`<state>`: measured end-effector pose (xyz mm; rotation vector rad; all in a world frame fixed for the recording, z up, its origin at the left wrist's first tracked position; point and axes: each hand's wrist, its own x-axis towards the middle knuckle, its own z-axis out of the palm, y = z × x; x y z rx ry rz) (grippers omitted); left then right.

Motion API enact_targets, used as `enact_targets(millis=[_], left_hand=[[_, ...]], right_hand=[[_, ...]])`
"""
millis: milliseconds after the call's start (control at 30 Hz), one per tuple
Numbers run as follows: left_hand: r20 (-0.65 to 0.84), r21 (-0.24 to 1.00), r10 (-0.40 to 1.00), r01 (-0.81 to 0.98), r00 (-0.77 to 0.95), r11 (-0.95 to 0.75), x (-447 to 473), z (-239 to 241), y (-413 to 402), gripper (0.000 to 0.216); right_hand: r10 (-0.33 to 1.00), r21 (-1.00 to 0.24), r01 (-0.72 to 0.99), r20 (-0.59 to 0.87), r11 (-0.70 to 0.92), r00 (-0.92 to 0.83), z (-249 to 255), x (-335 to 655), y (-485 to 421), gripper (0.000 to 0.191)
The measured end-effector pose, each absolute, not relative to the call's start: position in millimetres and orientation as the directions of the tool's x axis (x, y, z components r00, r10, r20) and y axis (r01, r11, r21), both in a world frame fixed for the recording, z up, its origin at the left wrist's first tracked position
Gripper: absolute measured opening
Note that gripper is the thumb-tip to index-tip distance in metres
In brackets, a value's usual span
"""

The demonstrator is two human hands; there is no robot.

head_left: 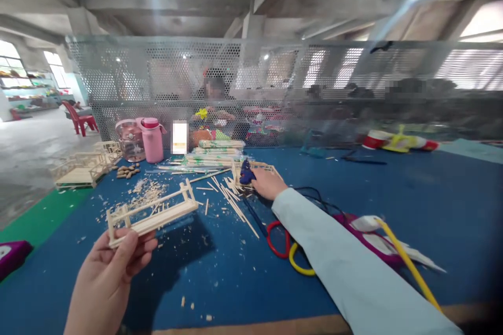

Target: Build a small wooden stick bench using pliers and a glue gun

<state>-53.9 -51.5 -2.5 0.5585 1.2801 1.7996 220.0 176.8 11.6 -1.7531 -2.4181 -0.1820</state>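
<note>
My left hand pinches one end of a small stick frame, built of pale wooden sticks with short posts and rails. It is tilted above the table, its far end raised to the right. Out in front, my right hand is closed around a dark blue glue gun, its nozzle hidden. Right behind the glue gun lies another pale stick frame, partly covered by my hand; I cannot tell whether they touch. Loose wooden sticks are strewn to the left of my right hand.
Scissors with a red and a yellow handle lie beside my right forearm, near a black cord. Bagged sticks, a pink bottle and finished-looking stick models stand farther back. A perforated metal screen borders the blue tabletop.
</note>
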Motion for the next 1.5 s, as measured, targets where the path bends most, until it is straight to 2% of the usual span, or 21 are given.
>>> enact_targets(millis=[167,233,267,333,400,467,533,600,700,767,833,933,1033,1133,1200,1233,1267,1333,1400,1433,1500], left_hand=[[-0.135,0.902,0.849,-0.418,-0.512,-0.108,-50.8,2.0,-43.0,0.043],[-0.146,0.896,0.865,-0.434,-0.48,-0.089,-47.3,3.7,-40.4,0.034],[-0.152,0.895,0.872,-0.439,-0.465,-0.078,-45.2,4.5,-39.5,0.029],[-0.17,0.897,0.889,-0.441,-0.425,-0.04,-40.7,6.2,-38.1,0.019],[-0.203,0.899,0.899,-0.437,-0.388,0.015,-36.8,8.3,-36.6,0.01],[-0.234,0.902,0.9,-0.428,-0.367,0.06,-34.9,10.9,-34.0,0.004],[-0.252,0.914,0.903,-0.393,-0.347,0.104,-36.1,13.7,-29.7,0.006],[-0.251,0.944,0.927,-0.284,-0.281,0.169,-41.1,16.2,-23.9,0.016],[-0.251,0.962,0.958,0.076,-0.14,0.263,-54.7,18.0,-13.0,0.034],[-0.269,0.897,0.958,0.335,-0.102,0.287,-65.0,18.0,-5.1,0.04],[-0.272,0.816,0.958,0.504,-0.095,0.282,-73.1,17.9,2.8,0.044],[-0.265,0.755,0.962,0.606,-0.068,0.251,-77.2,17.7,14.0,0.05],[-0.267,0.725,0.96,0.639,-0.086,0.258,-74.1,15.2,22.6,0.051],[-0.266,0.696,0.957,0.663,-0.116,0.274,-72.5,11.7,26.7,0.049],[-0.255,0.614,0.962,0.752,-0.097,0.238,-74.5,11.9,26.6,0.049],[-0.228,0.528,0.969,0.824,-0.095,0.205,-75.6,13.2,25.8,0.049],[-0.165,0.412,0.98,0.895,-0.114,0.173,-76.1,15.1,24.7,0.049],[0.078,0.164,0.991,0.982,-0.113,0.099,-72.9,19.0,22.1,0.055],[0.329,0.002,0.943,0.998,0.053,-0.057,-62.0,19.4,20.4,0.066],[0.387,-0.045,0.898,0.977,0.211,-0.21,-54.0,17.4,20.1,0.069],[0.304,-0.122,0.852,0.905,0.426,-0.409,-35.5,9.8,20.7,0.068]], right_hand=[[0.912,-0.003,0.92,0.13,0.393,-0.389,33.9,214.1,124.4,0.016],[0.855,-0.057,0.858,0.139,0.511,-0.5,38.9,200.0,96.9,0.021],[0.759,-0.147,0.748,0.217,0.647,-0.614,38.7,191.7,85.3,0.02],[0.619,-0.268,0.558,0.389,0.785,-0.683,33.0,176.0,69.5,0.031],[0.551,-0.336,0.438,0.465,0.834,-0.693,23.5,165.5,63.5,0.024],[0.561,-0.407,0.393,0.49,0.824,-0.668,15.6,161.7,64.0,0.01],[0.63,-0.511,0.391,0.469,0.765,-0.619,12.4,163.1,65.8,0.015],[0.72,-0.659,0.383,0.362,0.647,-0.592,13.3,166.2,65.6,0.024],[0.792,-0.87,0.341,0.088,0.357,-0.604,14.4,168.3,61.5,0.037],[0.798,-0.944,0.304,-0.081,0.131,-0.597,11.2,167.1,58.4,0.04],[0.78,-0.964,0.257,-0.214,-0.07,-0.588,5.5,164.8,57.1,0.041],[0.714,-0.943,0.206,-0.332,-0.261,-0.617,-2.5,162.2,59.2,0.042],[0.699,-0.915,0.242,-0.404,-0.324,-0.59,-6.5,161.9,64.3,0.045],[0.708,-0.896,0.33,-0.439,-0.298,-0.553,-8.9,162.9,68.3,0.047],[0.717,-0.892,0.38,-0.431,-0.246,-0.548,-9.8,164.6,70.0,0.048],[0.722,-0.889,0.408,-0.421,-0.209,-0.548,-9.7,166.0,71.0,0.048],[0.735,-0.885,0.436,-0.405,-0.164,-0.544,-9.0,167.9,72.4,0.049],[0.798,-0.884,0.464,-0.318,-0.055,-0.512,-6.6,173.0,77.3,0.052],[0.888,-0.899,0.429,-0.129,0.083,-0.442,-4.1,178.7,84.6,0.053],[0.92,-0.905,0.398,-0.018,0.152,-0.392,-3.6,181.3,88.7,0.053],[0.939,-0.897,0.351,0.165,0.27,-0.302,-4.8,185.1,96.4,0.05]])
